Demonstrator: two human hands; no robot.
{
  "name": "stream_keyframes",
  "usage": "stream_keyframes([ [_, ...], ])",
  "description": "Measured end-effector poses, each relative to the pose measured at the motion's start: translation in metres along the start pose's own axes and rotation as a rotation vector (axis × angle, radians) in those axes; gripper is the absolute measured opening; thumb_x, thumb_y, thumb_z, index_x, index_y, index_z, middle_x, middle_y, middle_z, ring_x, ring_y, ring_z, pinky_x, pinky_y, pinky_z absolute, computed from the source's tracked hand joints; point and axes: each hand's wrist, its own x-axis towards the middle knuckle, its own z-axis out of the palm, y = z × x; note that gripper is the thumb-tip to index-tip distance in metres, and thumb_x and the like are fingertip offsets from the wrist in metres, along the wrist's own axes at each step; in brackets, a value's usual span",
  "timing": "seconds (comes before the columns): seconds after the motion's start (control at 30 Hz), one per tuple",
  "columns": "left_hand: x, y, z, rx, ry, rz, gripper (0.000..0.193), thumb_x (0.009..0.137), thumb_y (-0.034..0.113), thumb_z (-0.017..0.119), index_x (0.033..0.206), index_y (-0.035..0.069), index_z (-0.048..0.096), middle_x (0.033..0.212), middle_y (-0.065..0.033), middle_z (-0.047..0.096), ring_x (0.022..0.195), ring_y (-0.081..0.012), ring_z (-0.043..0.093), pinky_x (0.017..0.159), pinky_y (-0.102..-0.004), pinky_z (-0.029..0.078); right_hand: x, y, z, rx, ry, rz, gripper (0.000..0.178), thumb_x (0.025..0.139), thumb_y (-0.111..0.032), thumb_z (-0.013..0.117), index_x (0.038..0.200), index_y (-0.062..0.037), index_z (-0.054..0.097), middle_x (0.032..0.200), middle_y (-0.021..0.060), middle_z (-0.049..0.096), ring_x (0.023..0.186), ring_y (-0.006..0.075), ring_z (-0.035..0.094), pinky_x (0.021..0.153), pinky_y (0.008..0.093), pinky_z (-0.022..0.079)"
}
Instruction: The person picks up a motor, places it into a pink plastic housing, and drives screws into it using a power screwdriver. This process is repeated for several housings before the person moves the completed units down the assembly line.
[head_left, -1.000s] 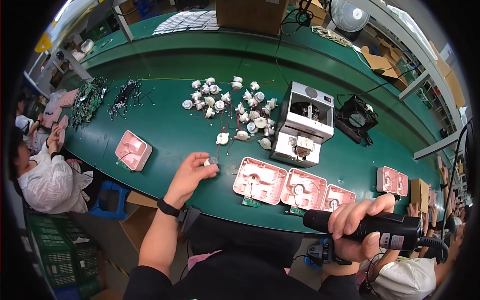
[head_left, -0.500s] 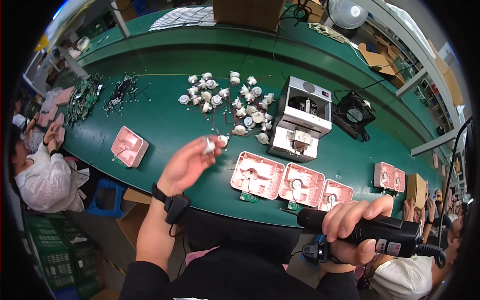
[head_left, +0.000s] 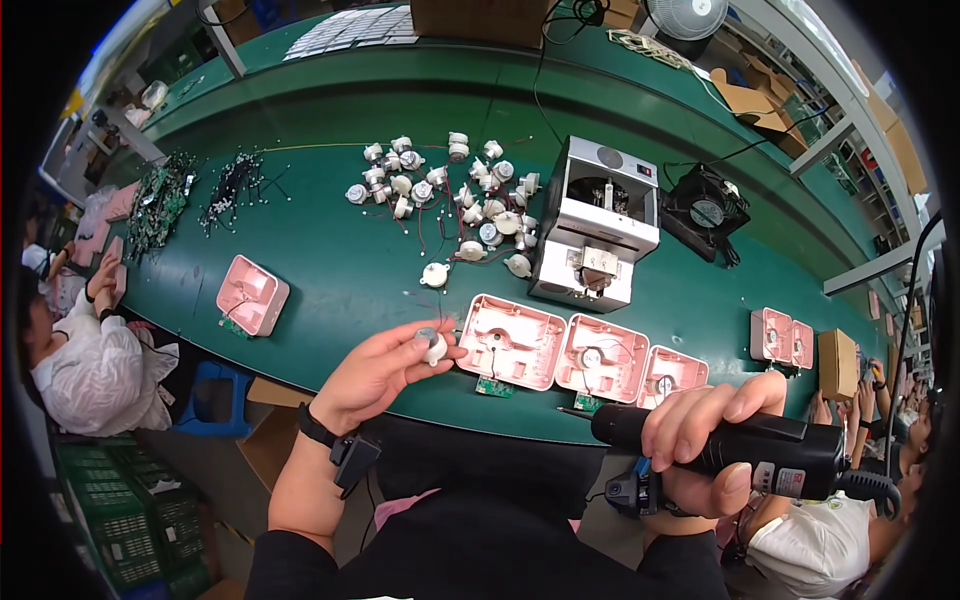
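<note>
Between the thumb and fingers of my left hand [head_left: 375,372] is a small round motor [head_left: 432,346] with a white flange and thin wires, held just left of the nearest pink plastic housing [head_left: 535,376]. My right hand [head_left: 705,435] wraps round a black corded electric screwdriver [head_left: 805,455]. Its bit points left, near the front edge of the table. A second pink housing [head_left: 632,385] and a third pink housing [head_left: 695,368] stand to the right in a row, each with a round part fitted inside. Green circuit boards [head_left: 495,387] hang at their near sides.
A pile of white motors [head_left: 490,205] lies ahead, with a single motor [head_left: 434,275] nearer me. Right of it stands a grey screw feeder machine [head_left: 590,255], then a black fan [head_left: 706,212]. Another pink housing [head_left: 252,295] sits left. Co-workers sit at both sides.
My left hand has come down and nearer with the motor, to the side of the first pink housing. The right hand with the screwdriver has barely moved; the view has shifted slightly.
</note>
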Motion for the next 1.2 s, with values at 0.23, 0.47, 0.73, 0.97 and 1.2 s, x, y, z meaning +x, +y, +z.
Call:
stream_keyframes([
  [0.23, 0.000, -0.006, 0.001, 0.046, -0.096, -0.028, 0.032, 0.099, 0.005, 0.058, 0.131, -0.001, 0.054, 0.135, -0.0150, 0.058, 0.127, -0.0280, 0.059, 0.104, -0.0377, 0.051, 0.001, -0.001, 0.005, -0.019, 0.017, 0.012, 0.058, 0.083, -0.031, 0.085, 0.111, -0.0068, 0.040, 0.075, 0.0121, 0.060, 0.058, 0.0242, 0.058, 0.057, 0.0411, 0.051],
  [0.47, 0.016, -0.007, 0.030, 0.854, 0.021, 0.327, 0.031, 0.085, 0.013, 0.079, 0.110, 0.003, 0.064, 0.133, -0.0133, 0.064, 0.124, -0.0257, 0.061, 0.103, -0.0367, 0.050, 0.002, -0.001, 0.010, -0.070, 0.054, 0.030, 0.060, 0.082, -0.034, 0.086, 0.110, -0.0079, 0.039, 0.074, 0.0102, 0.059, 0.058, 0.0232, 0.058, 0.057, 0.0403, 0.051],
  [0.73, 0.045, -0.025, 0.027, 1.312, 0.075, 0.767, 0.029, 0.074, 0.018, 0.086, 0.094, 0.008, 0.069, 0.128, -0.0069, 0.067, 0.132, -0.0338, 0.053, 0.108, -0.0445, 0.044, 0.003, 0.001, 0.010, -0.079, 0.030, 0.043, 0.061, 0.082, -0.037, 0.086, 0.109, -0.0086, 0.039, 0.074, 0.0088, 0.059, 0.058, 0.0220, 0.059, 0.057, 0.0390, 0.051],
  [0.97, 0.068, -0.047, 0.011, 1.341, 0.067, 0.796, 0.030, 0.071, 0.021, 0.086, 0.093, 0.012, 0.068, 0.116, -0.0031, 0.066, 0.134, -0.0320, 0.048, 0.112, -0.0497, 0.037, 0.006, 0.002, 0.012, -0.114, 0.063, 0.089, 0.059, 0.083, -0.037, 0.084, 0.109, -0.0102, 0.039, 0.073, 0.0076, 0.058, 0.059, 0.0215, 0.059, 0.058, 0.0381, 0.051],
  [1.2, 0.070, -0.048, 0.012, 1.391, 0.086, 0.780, 0.037, 0.067, 0.016, 0.086, 0.097, 0.010, 0.066, 0.117, -0.0064, 0.067, 0.132, -0.0327, 0.049, 0.111, -0.0475, 0.038, 0.017, 0.030, 0.011, -0.112, 0.024, 0.037, 0.047, 0.089, -0.031, 0.075, 0.111, -0.0098, 0.039, 0.072, 0.0075, 0.055, 0.053, 0.0193, 0.055, 0.052, 0.0348, 0.049],
])
